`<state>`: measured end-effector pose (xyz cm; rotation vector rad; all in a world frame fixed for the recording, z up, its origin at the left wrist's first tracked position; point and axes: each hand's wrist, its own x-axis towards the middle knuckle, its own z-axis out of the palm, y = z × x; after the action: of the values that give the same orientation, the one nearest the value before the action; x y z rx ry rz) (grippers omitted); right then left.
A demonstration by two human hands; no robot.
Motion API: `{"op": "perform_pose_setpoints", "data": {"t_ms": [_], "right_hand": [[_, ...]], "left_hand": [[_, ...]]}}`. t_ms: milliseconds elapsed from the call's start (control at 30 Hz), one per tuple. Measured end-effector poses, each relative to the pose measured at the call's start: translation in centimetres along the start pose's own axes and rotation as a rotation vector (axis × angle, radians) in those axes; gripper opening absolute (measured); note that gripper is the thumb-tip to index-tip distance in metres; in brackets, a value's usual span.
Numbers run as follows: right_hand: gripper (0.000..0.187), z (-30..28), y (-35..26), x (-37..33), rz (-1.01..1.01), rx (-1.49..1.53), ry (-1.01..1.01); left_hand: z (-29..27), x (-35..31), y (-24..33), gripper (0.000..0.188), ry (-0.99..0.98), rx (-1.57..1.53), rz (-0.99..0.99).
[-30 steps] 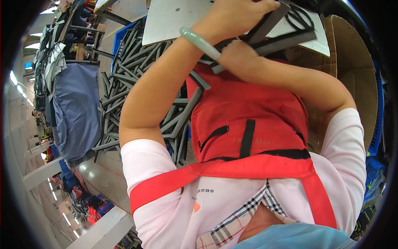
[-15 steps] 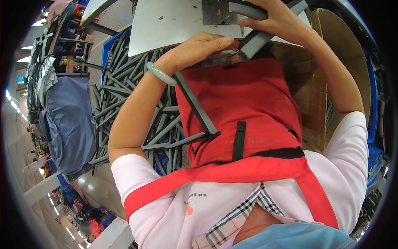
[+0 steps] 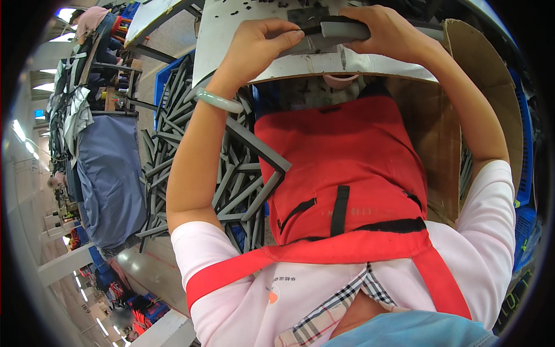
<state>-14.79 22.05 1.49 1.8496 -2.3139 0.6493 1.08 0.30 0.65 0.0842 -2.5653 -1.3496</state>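
Over the white table [image 3: 231, 34], my left hand [image 3: 254, 49] is closed, thumb and fingers pinching near the black end of a grey-and-black foam strip [image 3: 345, 31]. My right hand [image 3: 390, 36] wraps round the same strip a little further right, with its palm hiding part of it. A pale green bangle [image 3: 219, 100] circles my left wrist. Below that wrist, a bent length of grey-and-black strip [image 3: 260, 147] rests against the left side of my red apron [image 3: 347, 139]. Its upper end goes out of sight behind my forearm.
A large heap of similar strips [image 3: 167, 139] lies at the left by a blue crate [image 3: 165, 75]. An open cardboard box [image 3: 491, 87] stands at the right, with blue crates [image 3: 525, 225] beyond. Small black scraps [image 3: 234, 13] dot the table. A person [image 3: 95, 26] is far left.
My left hand has risen from the table's front edge to above the tabletop. The strip piece that hung over the edge between my hands is no longer there. The view has shifted slightly.
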Motion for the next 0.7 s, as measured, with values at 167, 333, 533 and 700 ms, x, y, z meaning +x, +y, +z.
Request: {"op": "perform_pose_setpoints", "data": {"t_ms": [167, 333, 533, 700], "right_hand": [[0.055, -2.0, -0.3, 2.2, 0.156, 0.045, -0.220], [0.056, -2.9, -0.2, 3.2, 0.254, 0.087, -0.298], [0.055, -2.4, 0.7, 3.4, 0.223, 0.107, -0.276], [0.056, -2.3, 1.7, 4.6, 0.296, 0.157, -0.273]], "left_hand": [[0.1, 2.1, -1.1, 0.031, 0.045, -0.009, -0.154], [-0.1, 3.4, -1.6, 0.030, 0.050, -0.016, -0.124], [-0.2, 4.1, -2.5, 0.029, 0.047, -0.084, -0.127], [-0.9, 6.0, -4.4, 0.025, 0.063, -0.138, -0.114]]}}
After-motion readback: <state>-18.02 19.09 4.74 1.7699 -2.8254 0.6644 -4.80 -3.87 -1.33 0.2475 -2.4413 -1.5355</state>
